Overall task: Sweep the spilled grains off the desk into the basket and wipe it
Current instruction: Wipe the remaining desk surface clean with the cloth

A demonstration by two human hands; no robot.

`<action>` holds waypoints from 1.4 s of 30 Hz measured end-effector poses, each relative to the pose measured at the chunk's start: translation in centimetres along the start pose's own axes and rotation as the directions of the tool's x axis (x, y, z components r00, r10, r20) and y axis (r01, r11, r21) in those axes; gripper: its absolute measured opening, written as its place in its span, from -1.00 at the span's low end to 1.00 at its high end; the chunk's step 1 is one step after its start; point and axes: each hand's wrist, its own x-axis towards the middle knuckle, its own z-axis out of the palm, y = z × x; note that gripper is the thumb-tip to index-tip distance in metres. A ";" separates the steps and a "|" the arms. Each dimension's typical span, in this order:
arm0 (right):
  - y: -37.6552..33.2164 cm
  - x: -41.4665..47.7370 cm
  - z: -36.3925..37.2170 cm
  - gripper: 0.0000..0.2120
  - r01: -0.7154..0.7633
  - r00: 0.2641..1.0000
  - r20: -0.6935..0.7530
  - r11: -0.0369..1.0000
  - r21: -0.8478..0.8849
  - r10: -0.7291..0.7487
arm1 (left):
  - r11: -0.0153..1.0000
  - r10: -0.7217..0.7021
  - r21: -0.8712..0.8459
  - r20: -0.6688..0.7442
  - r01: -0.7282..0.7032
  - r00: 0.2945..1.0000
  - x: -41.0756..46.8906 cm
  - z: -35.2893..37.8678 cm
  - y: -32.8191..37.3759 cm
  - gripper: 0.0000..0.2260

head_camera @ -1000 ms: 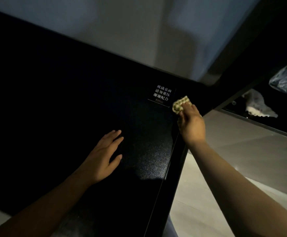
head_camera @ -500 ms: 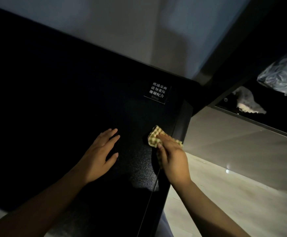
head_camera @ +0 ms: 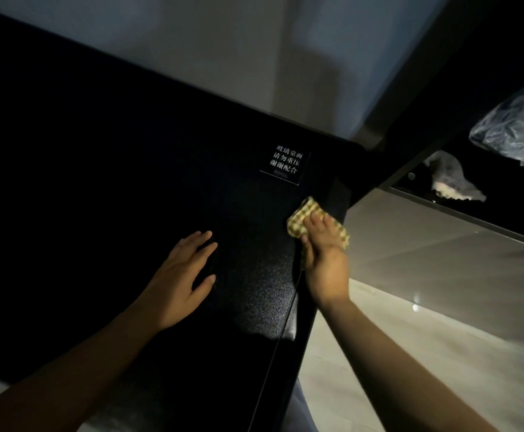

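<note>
Pressing cloth [head_camera: 300, 218] (checked): flat right hand [head_camera: 326, 260]

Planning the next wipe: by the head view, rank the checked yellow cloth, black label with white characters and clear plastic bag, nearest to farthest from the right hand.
1. Checked yellow cloth: directly under the right hand.
2. Black label with white characters: beyond, on the desk.
3. Clear plastic bag: far upper right.
</note>
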 end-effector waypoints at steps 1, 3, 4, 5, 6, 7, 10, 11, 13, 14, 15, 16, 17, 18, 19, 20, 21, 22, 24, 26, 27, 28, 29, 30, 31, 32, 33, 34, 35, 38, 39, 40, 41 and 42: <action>-0.6 -1.6 0.3 -0.64 0.021 1.000 0.023 1.000 -0.007 -0.021 | 1.000 0.001 0.007 0.001 -0.001 1.000 0.0 0.0 0.0 -0.47; -1.7 -4.6 0.8 -0.64 0.071 0.995 0.075 0.997 -0.014 -0.070 | 1.000 0.003 0.016 0.005 -0.003 1.000 -0.1 -0.1 0.0 -0.47; -2.4 -6.0 0.9 -0.64 0.083 0.991 0.108 0.997 0.006 -0.083 | 1.000 0.007 0.021 0.009 -0.007 1.000 -0.2 -0.2 0.0 -0.47; -3.0 -7.1 0.8 -0.66 0.076 0.987 0.140 0.996 0.047 -0.082 | 1.000 0.011 0.026 0.013 -0.011 1.000 -0.3 -0.2 0.0 -0.47; -3.5 -7.9 0.6 -0.68 0.055 0.985 0.155 0.993 0.103 -0.071 | 0.999 0.015 0.029 0.017 -0.016 1.000 -0.5 -0.2 -0.1 -0.47; -4.0 -8.2 0.1 -0.71 0.024 0.989 0.143 0.987 0.162 -0.048 | 0.999 0.020 0.030 0.023 -0.020 1.000 -0.8 -0.2 -0.1 -0.47; -4.5 -6.8 -1.8 -0.72 -0.024 0.999 -0.028 0.961 0.277 0.032 | 0.998 0.054 0.036 0.033 -0.055 0.998 -1.7 -0.1 -0.5 -0.47; -4.3 -5.9 -2.5 -0.71 -0.025 0.995 -0.082 0.959 0.281 0.050 | 0.997 0.066 0.042 0.036 -0.068 0.997 -2.2 0.0 -0.6 -0.47; -3.4 -3.9 -3.2 -0.70 -0.018 0.990 -0.136 0.974 0.225 0.050 | 0.995 0.085 0.051 0.036 -0.087 0.996 -2.9 0.2 -0.9 -0.47; -2.8 -3.3 -3.1 -0.69 -0.019 0.992 -0.123 0.985 0.174 0.041 | 0.995 0.089 0.048 0.034 -0.091 0.995 -3.3 0.3 -0.9 -0.47; -2.3 -3.0 -2.7 -0.68 -0.034 0.996 -0.084 0.992 0.120 0.044 | 0.995 0.091 0.041 0.033 -0.093 0.995 -3.7 0.3 -1.0 -0.47; -1.8 -3.1 -2.1 -0.67 -0.051 0.998 -0.034 0.996 0.074 0.054 | 0.995 0.094 0.035 0.032 -0.095 0.995 -4.1 0.3 -1.1 -0.47; -1.6 -3.6 -1.3 -0.66 -0.059 0.998 0.004 0.997 0.041 0.059 | 0.995 0.097 0.029 0.032 -0.098 0.995 -4.4 0.3 -1.2 -0.47; -1.5 -4.5 -0.4 -0.65 -0.058 0.998 0.020 0.998 0.026 0.058 | 0.995 0.101 0.021 0.031 -0.102 0.994 -4.7 0.4 -1.2 -0.47; -1.7 -5.5 0.3 -0.65 -0.052 0.999 0.016 0.998 0.026 0.051 | 0.994 0.105 0.016 0.028 -0.105 0.994 -4.9 0.4 -1.2 -0.47; -1.9 -6.6 0.8 -0.65 -0.046 0.999 0.008 0.998 0.033 0.046 | 0.994 0.108 0.012 0.027 -0.108 0.994 -5.2 0.4 -1.2 -0.48; -2.2 -7.7 1.2 -0.65 -0.032 0.999 0.006 0.999 0.031 0.032 | 0.994 0.111 0.009 0.030 -0.111 0.993 -5.4 0.4 -1.2 -0.48; -2.7 -8.9 1.4 -0.65 -0.013 1.000 0.015 1.000 0.026 0.013 | 0.993 0.117 0.005 0.031 -0.117 0.993 -5.7 0.4 -1.2 -0.49; -3.6 -11.1 1.6 -0.66 0.013 0.998 0.066 1.000 0.027 -0.015 | 0.992 0.122 0.005 0.028 -0.123 0.992 -6.3 0.4 -1.2 -0.49; -4.3 -12.7 1.3 -0.67 0.008 0.992 0.122 0.998 0.063 -0.016 | 0.993 0.115 0.007 0.030 -0.115 0.993 -7.0 0.4 -1.1 -0.50; -4.6 -13.2 1.0 -0.69 0.011 0.991 0.129 0.996 0.089 -0.023 | 0.994 0.107 0.012 0.031 -0.107 0.994 -7.2 0.4 -1.0 -0.50; -4.9 -13.4 0.5 -0.71 0.018 0.993 0.113 0.993 0.121 -0.032 | 0.995 0.095 0.014 0.029 -0.095 0.995 -7.4 0.3 -0.9 -0.51; -5.2 -13.4 -0.1 -0.72 0.022 0.996 0.078 0.987 0.159 -0.034 | 0.997 0.079 0.012 0.025 -0.079 0.997 -7.4 0.1 -0.7 -0.51; -5.5 -13.2 -0.7 -0.72 0.017 0.999 0.036 0.979 0.201 -0.025 | 0.998 0.058 0.005 0.018 -0.058 0.998 -7.2 -0.1 -0.4 -0.51; -5.8 -12.7 -1.2 -0.72 0.010 1.000 -0.004 0.972 0.236 -0.009 | 0.999 0.035 0.001 0.006 -0.035 0.999 -6.8 -0.5 -0.2 -0.51; -6.0 -12.0 -1.6 -0.71 0.002 0.999 -0.035 0.966 0.258 0.008 | 1.000 0.011 0.008 -0.009 -0.011 1.000 -6.4 -0.8 0.0 -0.50; -6.2 -11.1 -1.9 -0.71 -0.002 0.998 -0.056 0.963 0.271 0.018 | 1.000 -0.015 0.023 -0.027 0.016 1.000 -5.9 -1.1 0.1 -0.49; -6.3 -10.0 -2.1 -0.70 0.002 0.996 -0.083 0.960 0.279 0.022 | 0.998 -0.037 0.039 -0.043 0.039 0.998 -5.3 -1.3 0.1 -0.48; -6.3 -8.6 -2.3 -0.70 0.016 0.992 -0.122 0.959 0.282 0.019 | 0.997 -0.051 0.053 -0.055 0.054 0.997 -4.8 -1.5 0.1 -0.47; -5.3 -3.7 -2.4 -0.70 0.062 0.973 -0.232 0.967 0.248 -0.003 | 0.988 -0.080 0.124 -0.080 0.089 0.994 -3.3 -1.7 -0.2 -0.42; -4.8 -1.8 -2.2 -0.69 0.059 0.970 -0.241 0.971 0.231 -0.001 | 0.985 -0.081 0.146 -0.085 0.093 0.993 -2.9 -1.7 -0.4 -0.41; -4.1 0.0 -2.0 -0.68 0.045 0.973 -0.232 0.977 0.209 0.005 | 0.983 -0.079 0.156 -0.086 0.092 0.993 -2.7 -1.6 -0.7 -0.41; -3.5 1.7 -1.6 -0.67 0.022 0.980 -0.200 0.984 0.178 0.014 | 0.983 -0.069 0.164 -0.080 0.081 0.994 -2.6 -1.4 -1.0 -0.40; -2.9 3.0 -1.1 -0.67 0.003 0.988 -0.153 0.990 0.139 0.018 | 0.981 -0.045 0.185 -0.067 0.056 0.997 -2.6 -1.3 -1.3 -0.41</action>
